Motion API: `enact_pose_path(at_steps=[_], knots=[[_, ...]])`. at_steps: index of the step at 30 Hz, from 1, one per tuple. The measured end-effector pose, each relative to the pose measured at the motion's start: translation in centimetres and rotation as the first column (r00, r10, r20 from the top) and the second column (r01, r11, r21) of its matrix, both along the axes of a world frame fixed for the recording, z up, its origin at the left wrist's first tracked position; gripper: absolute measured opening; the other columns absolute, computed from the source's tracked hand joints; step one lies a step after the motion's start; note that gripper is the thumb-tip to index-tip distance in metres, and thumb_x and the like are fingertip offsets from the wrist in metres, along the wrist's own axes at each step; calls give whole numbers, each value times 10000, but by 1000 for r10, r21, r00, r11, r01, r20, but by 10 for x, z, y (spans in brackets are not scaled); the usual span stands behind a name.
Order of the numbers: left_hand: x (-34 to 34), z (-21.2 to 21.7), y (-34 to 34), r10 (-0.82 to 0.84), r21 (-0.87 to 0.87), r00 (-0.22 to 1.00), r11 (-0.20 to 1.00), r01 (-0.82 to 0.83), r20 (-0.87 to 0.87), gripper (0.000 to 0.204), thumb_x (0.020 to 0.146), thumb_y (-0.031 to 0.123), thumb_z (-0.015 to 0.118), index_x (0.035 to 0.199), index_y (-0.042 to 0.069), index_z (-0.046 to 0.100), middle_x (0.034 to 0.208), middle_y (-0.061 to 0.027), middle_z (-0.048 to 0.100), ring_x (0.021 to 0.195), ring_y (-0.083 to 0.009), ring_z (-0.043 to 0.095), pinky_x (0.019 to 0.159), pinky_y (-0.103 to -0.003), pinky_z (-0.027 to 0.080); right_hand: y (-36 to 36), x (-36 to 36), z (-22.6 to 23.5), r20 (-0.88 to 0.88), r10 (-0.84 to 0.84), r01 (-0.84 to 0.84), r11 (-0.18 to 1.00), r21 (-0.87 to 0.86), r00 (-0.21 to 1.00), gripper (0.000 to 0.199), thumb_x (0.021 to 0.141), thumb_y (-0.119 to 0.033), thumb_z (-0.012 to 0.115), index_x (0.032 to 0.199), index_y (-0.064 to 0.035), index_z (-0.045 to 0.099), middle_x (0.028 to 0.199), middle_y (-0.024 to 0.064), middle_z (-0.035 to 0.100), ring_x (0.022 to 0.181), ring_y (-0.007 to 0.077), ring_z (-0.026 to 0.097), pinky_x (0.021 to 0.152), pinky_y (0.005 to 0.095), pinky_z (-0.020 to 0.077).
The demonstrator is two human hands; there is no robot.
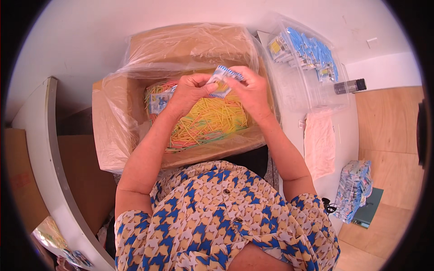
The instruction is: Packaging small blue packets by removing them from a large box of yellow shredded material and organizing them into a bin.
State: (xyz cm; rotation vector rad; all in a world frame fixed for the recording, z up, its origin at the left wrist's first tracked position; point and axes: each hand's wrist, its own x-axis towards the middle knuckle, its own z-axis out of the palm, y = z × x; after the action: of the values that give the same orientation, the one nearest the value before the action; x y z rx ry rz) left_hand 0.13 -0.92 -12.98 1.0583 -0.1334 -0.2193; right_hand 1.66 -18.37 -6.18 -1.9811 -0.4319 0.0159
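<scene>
Both hands hold one small clear packet (221, 81) with blue striped ends, raised over an open cardboard box. My left hand (192, 91) pinches its left side between thumb and fingers. On its other side my right hand (250, 88) grips the upper right edge. Something yellowish shows through the packet. Below lies a heap of thin sticks (212, 115), mostly yellow, with pink and green ones among them. Another blue-and-clear packet (158, 103) rests on the heap left of my left wrist.
Clear plastic film lines the cardboard box (114, 122). At the right, a clear plastic bin (296, 92) holds several blue packets (312, 52) and stands beside a dark bottle (349, 86). A pink cloth (319, 144) lies nearer. Bundled packets (354, 189) sit further right. A white panel (52, 149) rises at left.
</scene>
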Motion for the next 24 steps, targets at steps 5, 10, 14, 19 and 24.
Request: enact_pose_path(at_steps=[5, 10, 14, 19, 24], knots=[[6, -8, 6, 11, 265, 992, 963, -45, 128, 237, 810, 68, 672, 1035, -1, 651, 932, -47, 674, 831, -109, 618, 771, -243, 492, -53, -31, 58, 400, -280, 286, 957, 45, 873, 231, 796, 2, 662, 1021, 16, 611, 880, 43, 639, 804, 92, 588, 710, 212, 476], [6, -26, 34, 24, 659, 975, 733, -166, 219, 192, 805, 61, 659, 986, -4, 662, 811, -31, 664, 734, -93, 592, 680, -247, 484, -209, -34, 129, 479, -712, 614, 695, 374, 514, 251, 805, 4, 649, 1041, 42, 572, 915, 81, 638, 818, 118, 611, 708, 212, 482], [3, -31, 37, 67, 593, 997, 801, -82, 47, 227, 784, 67, 665, 994, -18, 654, 829, -52, 668, 757, -105, 601, 696, -251, 484, -274, -54, 111, 212, -798, 688, 596, 415, 564, 265, 811, 1, 642, 1057, 52, 558, 966, 95, 636, 823, 130, 619, 722, 217, 486], [-10, 0, 14, -273, 437, 957, 875, 206, 97, 472, 688, 110, 750, 1130, 19, 614, 1028, -69, 658, 931, -136, 600, 802, -279, 479, -146, -65, 89, 154, -407, 341, 880, 332, 900, 223, 780, 23, 658, 997, 36, 608, 878, 70, 654, 785, 111, 619, 691, 212, 483], [-21, 11, -22, -370, 68, 924, 929, 365, 99, 518, 696, 92, 768, 1174, 15, 583, 1062, -73, 642, 988, -135, 590, 846, -309, 473, -50, -34, 30, -169, 8, 6, 997, 83, 986, 191, 779, -40, 700, 950, 13, 634, 834, 40, 647, 753, 67, 594, 636, 212, 485]])
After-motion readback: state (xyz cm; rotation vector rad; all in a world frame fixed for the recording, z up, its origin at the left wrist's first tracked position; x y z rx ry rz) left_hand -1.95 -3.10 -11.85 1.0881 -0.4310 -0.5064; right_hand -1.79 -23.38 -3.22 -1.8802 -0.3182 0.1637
